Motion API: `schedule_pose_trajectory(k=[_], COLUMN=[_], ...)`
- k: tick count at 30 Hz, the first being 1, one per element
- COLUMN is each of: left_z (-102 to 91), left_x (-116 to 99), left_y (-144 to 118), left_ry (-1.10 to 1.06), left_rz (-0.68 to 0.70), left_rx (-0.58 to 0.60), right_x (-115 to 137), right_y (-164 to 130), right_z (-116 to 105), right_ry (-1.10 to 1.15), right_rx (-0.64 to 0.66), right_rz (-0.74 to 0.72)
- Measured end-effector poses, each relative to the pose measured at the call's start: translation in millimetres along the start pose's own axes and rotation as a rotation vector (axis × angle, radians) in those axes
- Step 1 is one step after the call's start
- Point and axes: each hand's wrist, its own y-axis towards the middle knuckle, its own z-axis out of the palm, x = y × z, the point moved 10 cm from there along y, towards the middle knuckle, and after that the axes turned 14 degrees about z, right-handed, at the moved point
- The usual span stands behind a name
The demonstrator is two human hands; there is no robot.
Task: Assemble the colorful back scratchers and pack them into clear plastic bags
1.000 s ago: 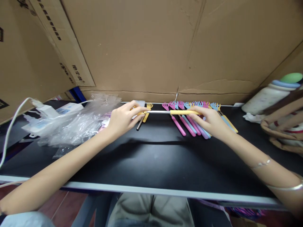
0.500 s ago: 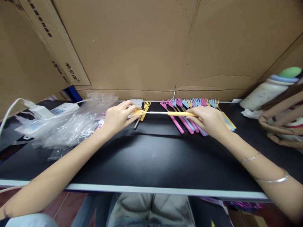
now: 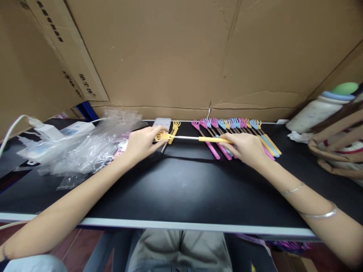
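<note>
While the left hand (image 3: pixel 141 141) pinches the small yellow claw head (image 3: pixel 163 136) between thumb and fingertips, its grip pressed together on that end, the right hand (image 3: pixel 246 148) closes around the yellow handle (image 3: pixel 213 139) at the other end, fingers curled over it. Between the two runs a thin metal rod (image 3: pixel 187 138), so the yellow back scratcher (image 3: pixel 195 138) lies stretched out sideways, just above the black counter (image 3: pixel 181 189), near its far edge at about twelve o'clock from the person.

At nine o'clock of the left hand sits a heap of clear plastic bags (image 3: pixel 85 145), and beyond it, further toward nine, a white power strip (image 3: pixel 61 132) with a white cable (image 3: pixel 11 130). Just behind the left fingertips, at one o'clock, lie a phone (image 3: pixel 161 123) and a second yellow scratcher (image 3: pixel 171 134), collapsed short, its claw pointing to the cardboard wall (image 3: pixel 181 56); the held claw head crosses in front of it.

Under and behind the right hand, a row of scratchers (image 3: pixel 235 126) in pink, blue, purple and yellow lies side by side, claws toward the wall, handles slanting toward four o'clock; the hand covers several handles. At three o'clock stand a white bottle (image 3: pixel 317 109) with a blue and green lid and a woven basket (image 3: pixel 337 151). Thin bangles (image 3: pixel 317 214) circle the right forearm.
</note>
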Motion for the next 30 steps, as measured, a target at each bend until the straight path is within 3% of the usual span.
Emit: schedule_pose_trajectory(k=[9,30], left_z=[7.5,-2.3], left_x=[9,11], left_y=[-4,-5], left_ry=[-0.243,-0.217], left_rz=[-0.146,-0.151], left_rx=[-0.008,-0.065], right_x=[-9,-6], right_y=[2,1], right_z=[-2,-2], right_ry=[0.067,0.061], right_rx=[0.013,0.038], right_rz=[0.118,0.109])
